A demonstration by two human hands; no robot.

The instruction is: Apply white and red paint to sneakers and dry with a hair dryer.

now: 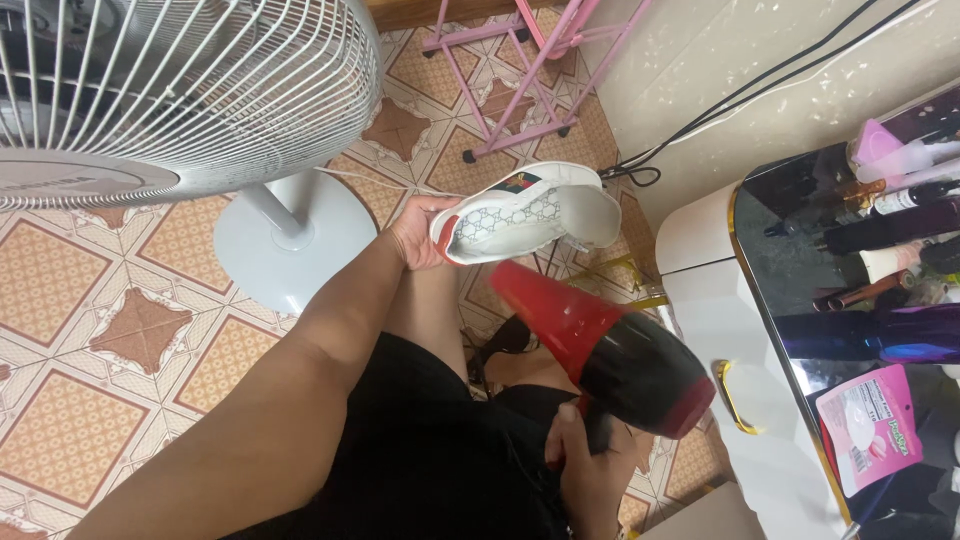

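My left hand (418,234) grips the heel of a white sneaker (527,212) with a patterned lining and a red and green stripe, holding it sideways above my lap with its opening facing me. My right hand (583,462) is closed on the handle of a red and black hair dryer (608,350). The dryer's red nozzle points up at the sneaker's opening, just below it and close to touching. I am seated in black shorts over a patterned tile floor.
A white standing fan (180,90) with a round base (292,238) stands at the left. A pink metal rack (520,70) is at the back. A white dresser (730,330) with a gold handle and a dark glossy top holds bottles and a pink packet (872,425) at the right. Black cables (700,115) run down the wall.
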